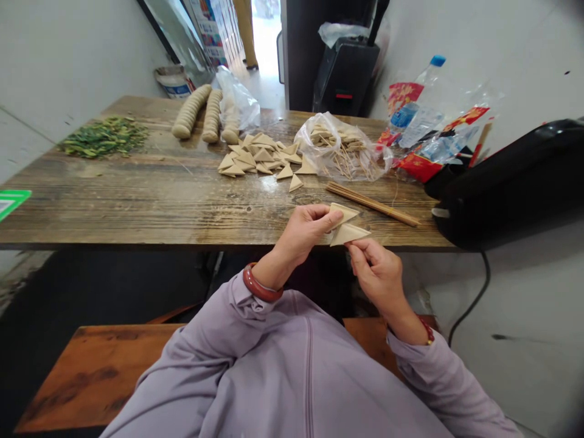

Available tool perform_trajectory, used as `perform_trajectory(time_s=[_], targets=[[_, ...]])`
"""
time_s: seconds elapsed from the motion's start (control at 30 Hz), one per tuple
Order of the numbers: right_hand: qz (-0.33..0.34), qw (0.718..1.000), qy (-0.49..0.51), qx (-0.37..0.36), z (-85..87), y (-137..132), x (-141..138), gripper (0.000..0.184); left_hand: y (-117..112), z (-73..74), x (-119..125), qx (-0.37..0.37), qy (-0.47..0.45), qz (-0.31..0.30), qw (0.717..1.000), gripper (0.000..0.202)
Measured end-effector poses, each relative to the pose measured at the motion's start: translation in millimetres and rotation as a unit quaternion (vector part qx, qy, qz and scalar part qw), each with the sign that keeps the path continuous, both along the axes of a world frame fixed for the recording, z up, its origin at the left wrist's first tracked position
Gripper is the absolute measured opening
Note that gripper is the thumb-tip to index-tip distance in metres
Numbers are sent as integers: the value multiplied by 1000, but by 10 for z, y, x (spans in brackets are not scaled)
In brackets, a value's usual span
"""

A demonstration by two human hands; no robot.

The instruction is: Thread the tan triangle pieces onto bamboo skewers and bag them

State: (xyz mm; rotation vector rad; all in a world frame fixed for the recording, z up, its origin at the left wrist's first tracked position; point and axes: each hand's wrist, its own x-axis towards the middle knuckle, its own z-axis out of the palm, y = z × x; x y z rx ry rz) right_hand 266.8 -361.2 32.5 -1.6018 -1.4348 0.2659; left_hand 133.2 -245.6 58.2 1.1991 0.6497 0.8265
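My left hand (306, 230) is closed around a beige triangular piece (344, 213), held just above the near edge of the wooden table (137, 194). A second beige triangle (347, 233) lies right below it, and my right hand (376, 271) pinches that one at its lower edge. The two triangles touch or overlap. A bundle of thin wooden skewers (374, 205) lies on the table just beyond my hands. Further back sits a pile of several more triangles (260, 157).
A clear bag of skewered pieces (342, 149) lies right of the pile. Rolls of stacked round slices (201, 112) and a heap of green scraps (104, 137) sit at the back left. Bottles and red packets (424, 128) and a black appliance (511, 182) crowd the right. A wooden bench (91, 371) is below.
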Motion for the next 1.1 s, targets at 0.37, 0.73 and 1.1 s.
perform_trajectory(time_s=[0.37,0.73,1.1], targets=[[32,989,137,-44,-31,51,-11,23,18,5,-30,-6,-8,-11,1000,39],[30,978,205,-37,12,123,-50,23,90,-53,-25,-25,-25,-2,999,49],[-8,981,194,-6,-14,255,-172,22,-52,-170,116,-101,-80,30,991,37]])
